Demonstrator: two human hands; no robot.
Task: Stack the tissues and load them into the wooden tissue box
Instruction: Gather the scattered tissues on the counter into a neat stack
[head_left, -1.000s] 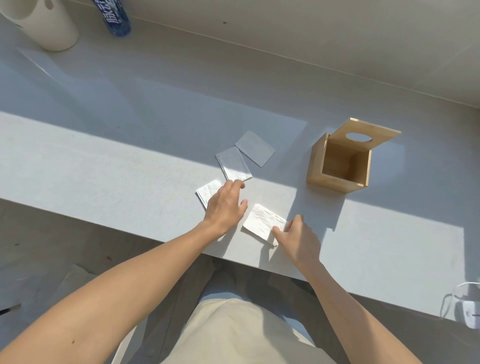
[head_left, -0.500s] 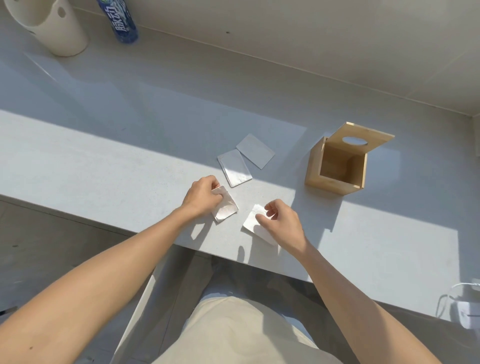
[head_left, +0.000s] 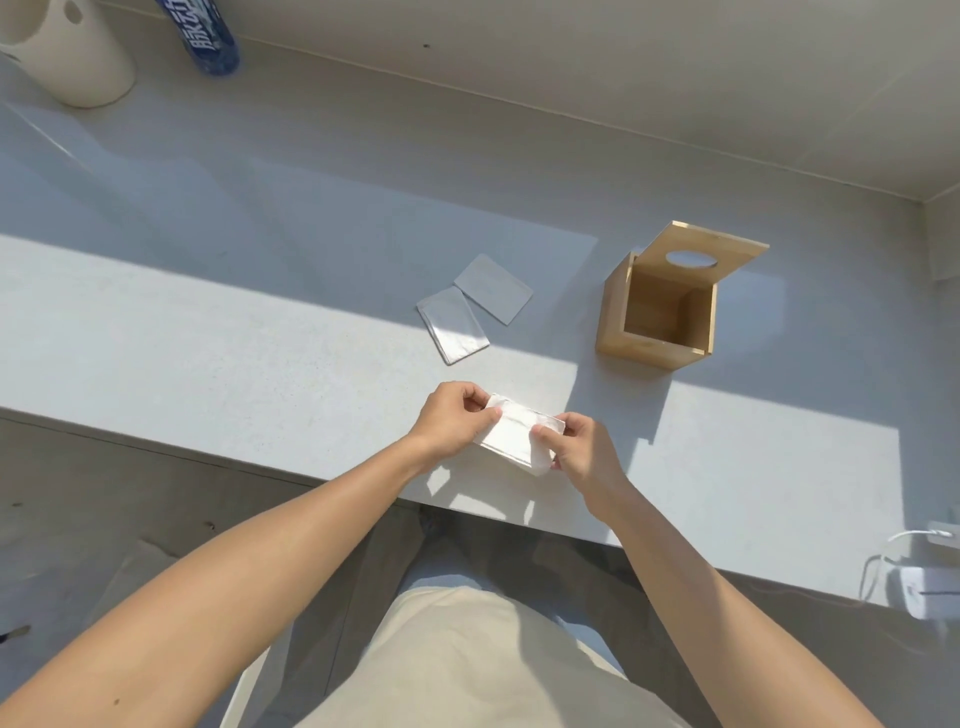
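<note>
Both hands hold a small stack of white folded tissues (head_left: 511, 436) just above the near edge of the grey table (head_left: 208, 353). My left hand (head_left: 452, 421) pinches its left end and my right hand (head_left: 582, 452) pinches its right end. Two more folded tissues lie flat farther back: one (head_left: 453, 325) and another (head_left: 493, 288) touching its far corner. The wooden tissue box (head_left: 657, 312) stands to the right, its hinged lid (head_left: 719, 254) with an oval hole swung open and the inside bare.
A white cylindrical container (head_left: 67, 52) and a blue bottle (head_left: 210, 39) stand at the far left by the wall. A white device with a cable (head_left: 919, 587) sits at the table's near right edge. My lap is below the table edge.
My hands came together: the tissue my left hand picked up now lies together with the one under my right hand, and both are lifted off the table as one stack.
</note>
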